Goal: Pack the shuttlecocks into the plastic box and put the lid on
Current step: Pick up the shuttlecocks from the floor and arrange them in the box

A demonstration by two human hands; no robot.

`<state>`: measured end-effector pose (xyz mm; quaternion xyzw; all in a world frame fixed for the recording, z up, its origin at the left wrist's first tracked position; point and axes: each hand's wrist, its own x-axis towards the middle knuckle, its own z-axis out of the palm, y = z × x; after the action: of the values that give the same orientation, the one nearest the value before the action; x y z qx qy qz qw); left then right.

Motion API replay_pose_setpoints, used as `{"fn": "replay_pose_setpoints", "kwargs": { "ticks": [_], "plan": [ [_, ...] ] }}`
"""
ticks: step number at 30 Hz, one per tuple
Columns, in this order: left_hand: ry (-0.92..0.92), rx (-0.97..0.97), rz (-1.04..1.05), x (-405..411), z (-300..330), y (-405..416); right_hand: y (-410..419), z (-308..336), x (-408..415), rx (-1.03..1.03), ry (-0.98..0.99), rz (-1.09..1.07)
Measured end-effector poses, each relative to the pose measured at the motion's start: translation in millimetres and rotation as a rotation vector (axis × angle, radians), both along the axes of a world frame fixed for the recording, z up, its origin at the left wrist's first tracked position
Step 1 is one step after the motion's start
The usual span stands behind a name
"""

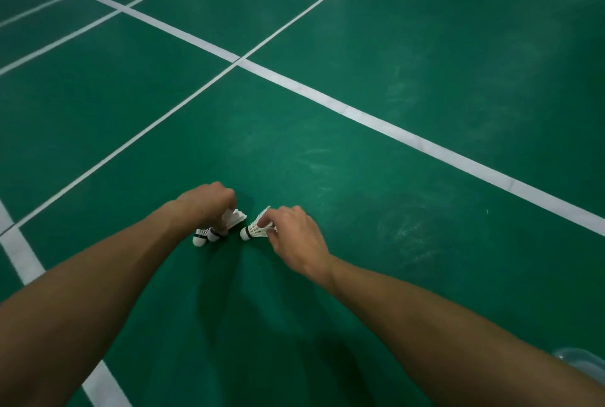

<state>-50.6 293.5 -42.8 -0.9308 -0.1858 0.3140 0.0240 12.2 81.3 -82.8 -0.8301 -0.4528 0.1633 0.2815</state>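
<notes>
My left hand [204,202] reaches down to the green court floor and its curled fingers grip white shuttlecocks [212,232]; two cork heads with black bands stick out below the hand and feathers show to its right. My right hand [296,233] pinches another white shuttlecock [255,229] by its feather skirt, cork pointing left and down near the floor. A clear plastic piece [581,361], the box or its lid, peeks out at the lower right edge behind my right forearm; most of it is hidden.
The green badminton court floor [393,63] stretches all round, crossed by white lines [360,115]. Scuffed pale patches mark the floor to the right of my hands.
</notes>
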Motion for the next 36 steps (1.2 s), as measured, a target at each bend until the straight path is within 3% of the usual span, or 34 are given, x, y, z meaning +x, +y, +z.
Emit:
{"fn": "replay_pose_setpoints", "kwargs": {
  "ticks": [5, 9, 12, 18, 28, 36],
  "plan": [
    [-0.108, 0.002, 0.067, -11.8, 2.5, -6.6, -44.1, 15.3, 18.9, 0.066, 0.070, 0.001],
    [-0.315, -0.036, 0.085, -24.0, 21.4, -24.7, -107.5, 43.0, 42.7, 0.111, 0.103, -0.053],
    [-0.502, -0.099, -0.017, -24.7, 45.5, -63.6, -165.3, 71.6, 55.6, 0.118, 0.091, -0.093],
    [-0.692, -0.385, -0.244, -5.3, 102.8, -193.3, -294.0, 138.3, 60.1, 0.126, 0.062, -0.228],
    [-0.686, -0.771, -0.553, 3.7, 138.2, -405.7, -507.9, 185.0, -0.3, 0.160, 0.092, -0.603],
    [-0.618, -0.677, -0.733, -13.9, 114.2, -470.8, -597.5, 172.5, -76.7, 0.133, 0.013, -0.813]
  ]
}}
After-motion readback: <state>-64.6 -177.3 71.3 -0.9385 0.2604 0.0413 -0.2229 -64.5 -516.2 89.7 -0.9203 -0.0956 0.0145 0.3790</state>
